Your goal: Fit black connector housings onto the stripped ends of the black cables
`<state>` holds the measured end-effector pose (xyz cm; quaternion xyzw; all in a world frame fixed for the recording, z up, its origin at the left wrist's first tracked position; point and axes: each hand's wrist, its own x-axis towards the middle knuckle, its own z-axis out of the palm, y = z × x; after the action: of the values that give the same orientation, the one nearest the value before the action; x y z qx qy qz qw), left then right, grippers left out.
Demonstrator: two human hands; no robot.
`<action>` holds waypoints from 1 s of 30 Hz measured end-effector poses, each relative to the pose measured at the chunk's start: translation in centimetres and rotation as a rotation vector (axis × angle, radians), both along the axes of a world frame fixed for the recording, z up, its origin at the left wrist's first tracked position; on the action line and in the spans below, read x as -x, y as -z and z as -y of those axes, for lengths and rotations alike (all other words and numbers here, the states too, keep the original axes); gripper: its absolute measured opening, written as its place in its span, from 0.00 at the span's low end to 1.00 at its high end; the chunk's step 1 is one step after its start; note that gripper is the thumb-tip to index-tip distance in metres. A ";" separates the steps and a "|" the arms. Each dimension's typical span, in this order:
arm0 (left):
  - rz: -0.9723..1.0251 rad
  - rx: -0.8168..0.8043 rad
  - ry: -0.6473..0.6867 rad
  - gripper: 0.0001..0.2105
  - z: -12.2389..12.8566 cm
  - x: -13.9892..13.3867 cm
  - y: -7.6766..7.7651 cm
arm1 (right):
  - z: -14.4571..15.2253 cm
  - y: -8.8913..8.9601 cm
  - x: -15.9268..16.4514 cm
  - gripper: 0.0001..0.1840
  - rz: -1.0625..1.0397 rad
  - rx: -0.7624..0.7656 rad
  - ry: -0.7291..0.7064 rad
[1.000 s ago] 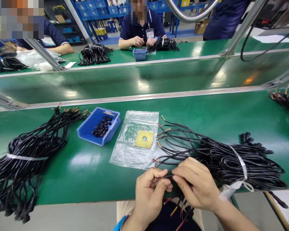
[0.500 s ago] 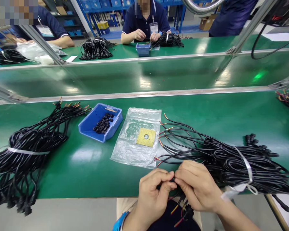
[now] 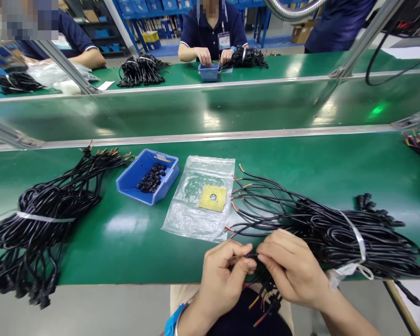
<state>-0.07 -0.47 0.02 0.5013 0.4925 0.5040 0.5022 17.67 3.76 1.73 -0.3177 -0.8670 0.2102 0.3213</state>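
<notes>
Lap: loose cable ends (image 3: pixel 256 303) with red and yellow wires, and a black connector (image 3: pixel 274 304) among them, hang below the hands over dark clothing.
Left hand (image 3: pixel 224 275): thumb and forefinger pinched together on a small black piece (image 3: pixel 249 255), mostly hidden by the fingers.
Right hand (image 3: pixel 294 270): thumb and fingertips closed on a thin black cable (image 3: pixel 255 255), just beside the left fingertips.
Small black piece: held between the hands, over the near edge of the green worktop (image 3: pixel 126 261).
Step in hand: seemingly working the piece on the cable; whether pushing, pulling or turning, I cannot tell.
Next move calls for: probably a steady left pinch, with the right fingers keeping the cable in line.
Right bundle (image 3: pixel 329 233): looped black cables beside the right hand, tied with a white band (image 3: pixel 355 233); bared ends point toward the bag.
Left bundle (image 3: pixel 56 200): similar banded cables, connectors hanging past the near edge.
Clear bag (image 3: pixel 182 219): lies flat beyond the left hand, a yellow square (image 3: pixel 205 203) with a round hole on or inside it; which, I cannot tell.
Blue bin (image 3: pixel 164 189): between left bundle and bag, holding a heap of small black parts (image 3: pixel 150 179).
Far worktop (image 3: pixel 294 69): a co-worker's hand (image 3: pixel 205 57) reaches into a small blue tray (image 3: pixel 208 74), contents unseen; cable bundles (image 3: pixel 142 71) lie nearby.
</notes>
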 end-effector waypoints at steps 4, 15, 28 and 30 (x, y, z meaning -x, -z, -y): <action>-0.152 -0.138 0.009 0.02 -0.1 0.1 -0.2 | 0.1 0.1 0.2 0.08 0.002 -0.016 -0.008; -0.135 -0.060 0.063 0.04 -0.2 -0.1 0.0 | -0.1 0.3 0.1 0.09 0.002 -0.018 -0.021; 0.065 0.092 0.141 0.21 -0.1 0.6 -0.2 | 0.3 -0.8 -1.0 0.05 0.096 -0.015 -0.008; 0.092 0.086 0.149 0.23 0.0 0.7 -0.1 | 0.4 -0.9 -1.2 0.06 0.101 0.008 -0.018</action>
<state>-0.77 -0.48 0.16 0.4908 0.4515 0.4663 0.5813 18.86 3.37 2.66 -0.3216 -0.8839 0.2004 0.2741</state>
